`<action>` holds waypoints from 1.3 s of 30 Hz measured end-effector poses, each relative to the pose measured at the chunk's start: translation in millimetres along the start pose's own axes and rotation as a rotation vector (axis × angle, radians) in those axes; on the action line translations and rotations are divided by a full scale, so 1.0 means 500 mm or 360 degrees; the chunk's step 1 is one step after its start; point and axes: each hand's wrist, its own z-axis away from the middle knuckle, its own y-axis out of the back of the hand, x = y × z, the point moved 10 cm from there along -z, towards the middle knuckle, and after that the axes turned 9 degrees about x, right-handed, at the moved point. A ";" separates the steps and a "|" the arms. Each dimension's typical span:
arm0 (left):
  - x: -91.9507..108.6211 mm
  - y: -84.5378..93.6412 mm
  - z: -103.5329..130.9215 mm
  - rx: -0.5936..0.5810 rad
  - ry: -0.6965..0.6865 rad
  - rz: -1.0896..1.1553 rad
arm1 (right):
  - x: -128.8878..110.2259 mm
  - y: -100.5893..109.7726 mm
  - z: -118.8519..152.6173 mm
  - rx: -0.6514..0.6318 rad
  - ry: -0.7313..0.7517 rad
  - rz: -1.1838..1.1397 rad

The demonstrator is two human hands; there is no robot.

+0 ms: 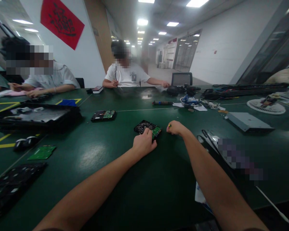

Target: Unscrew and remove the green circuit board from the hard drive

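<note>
A hard drive (142,126) with its green circuit board showing lies on the green table in front of me. My left hand (144,141) is closed on its near edge, fingers over the board. Just right of the drive, apart from it, my right hand (177,127) is curled closed above the table. A small yellow and black bit shows at its fingers; most of what it holds is hidden. Farther back to the left rests a second hard drive (103,115).
At left are a black tray (36,117), a computer mouse (26,143), a loose green circuit board (42,152) and a black drive-like part (14,183). A grey metal box (250,122) and cables lie right. Several people sit around the table (125,199).
</note>
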 end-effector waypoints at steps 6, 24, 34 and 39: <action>-0.009 -0.008 -0.007 0.0000 -0.0020 0.0051 | -0.030 0.022 0.014 0.0064 0.0121 -0.0039; 0.001 0.001 -0.001 0.0031 -0.0164 0.0029 | -0.115 0.004 0.033 0.0007 0.0554 -0.0218; 0.009 0.000 0.004 0.0037 -0.0143 -0.0014 | -0.102 -0.003 0.029 0.0028 0.0395 -0.0395; 0.008 0.003 0.005 0.0048 -0.0147 -0.0028 | -0.088 -0.022 0.031 -0.0073 0.0268 -0.0568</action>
